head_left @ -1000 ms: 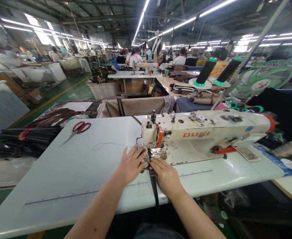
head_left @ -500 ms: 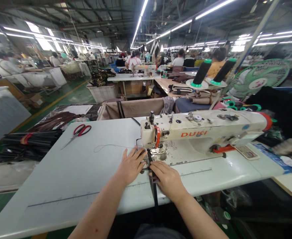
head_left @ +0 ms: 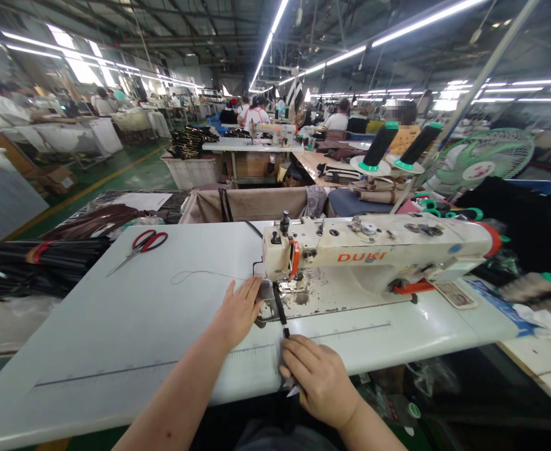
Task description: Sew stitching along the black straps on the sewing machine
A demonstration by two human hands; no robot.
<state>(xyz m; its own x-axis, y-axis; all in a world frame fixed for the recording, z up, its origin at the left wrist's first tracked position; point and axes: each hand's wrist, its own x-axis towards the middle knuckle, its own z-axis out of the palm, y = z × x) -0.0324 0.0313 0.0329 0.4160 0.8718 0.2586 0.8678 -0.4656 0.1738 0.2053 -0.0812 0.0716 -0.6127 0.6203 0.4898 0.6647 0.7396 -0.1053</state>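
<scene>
A narrow black strap (head_left: 280,307) runs from under the needle area of the white sewing machine (head_left: 374,250) toward the table's front edge. My right hand (head_left: 320,376) is closed around the strap's near part at that edge. A pale pointed tip (head_left: 293,391) sticks out below its fingers; what it belongs to is hidden. Flat on the machine bed, just left of the needle area, lies my left hand (head_left: 240,310), its fingers stretched out and pointing at the presser foot. A loose thread (head_left: 195,274) trails over the white tabletop (head_left: 129,326) to its left.
Red-handled scissors (head_left: 141,246) lie at the table's far left. Bundled black strips (head_left: 36,257) are stacked beyond the left edge. Behind the machine stand a fabric-lined bin (head_left: 266,205), thread cones (head_left: 379,147) and a green fan (head_left: 482,163). Several people work in the background.
My right hand has drawn back from the needle area to the table's front edge, along the strap, and its fingers have closed. The left hand stays beside the presser foot, shifted slightly.
</scene>
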